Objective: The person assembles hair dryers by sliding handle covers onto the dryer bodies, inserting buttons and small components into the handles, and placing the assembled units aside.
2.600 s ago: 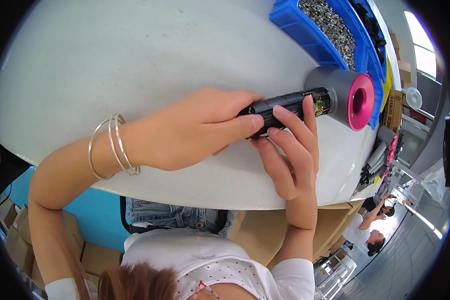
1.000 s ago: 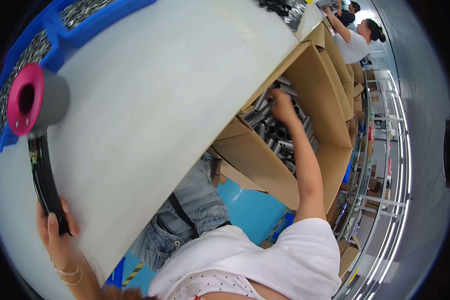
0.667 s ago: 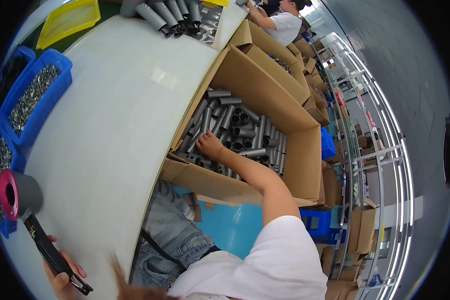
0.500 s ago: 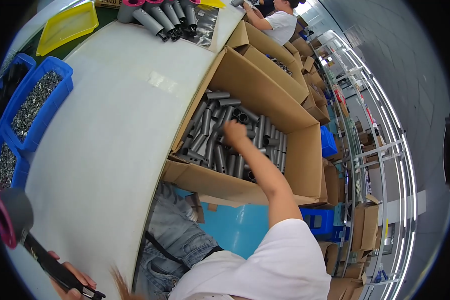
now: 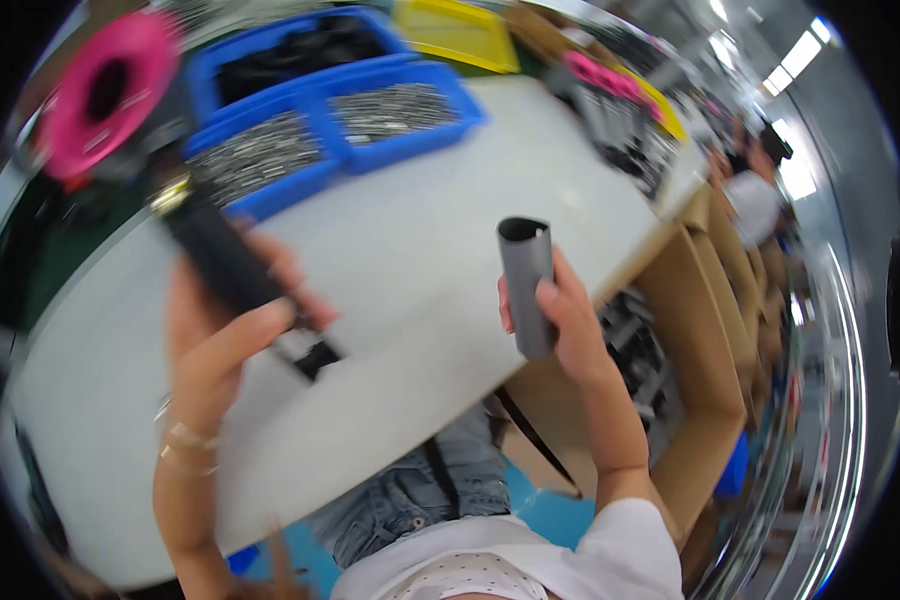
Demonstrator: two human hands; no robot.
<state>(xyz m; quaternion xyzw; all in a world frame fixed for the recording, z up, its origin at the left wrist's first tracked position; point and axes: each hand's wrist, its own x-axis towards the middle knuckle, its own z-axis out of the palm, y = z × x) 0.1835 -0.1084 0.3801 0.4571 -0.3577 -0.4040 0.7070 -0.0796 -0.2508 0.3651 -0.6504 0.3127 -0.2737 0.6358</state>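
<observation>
My left hand is closed around the bare black handle core of a hair dryer. The dryer's grey head, with a bright pink ring on its face, points away at the upper left, smeared by motion. The free end of the handle, with a small black fitting, sticks out past my thumb. In my right hand I grip a hollow grey tube, held nearly upright with its open top showing. Both hands are above the white table, the tube apart from the dryer.
Blue bins of small metal parts and a blue bin of black pieces stand at the far left. A yellow tray and several pink-ringed grey dryers lie farther back. At right, a cardboard box holds more grey tubes. Another person sits beyond.
My right hand has come out of the cardboard box with a grey tube and is over the table. My left hand has raised the dryer farther into view. The view has swung left.
</observation>
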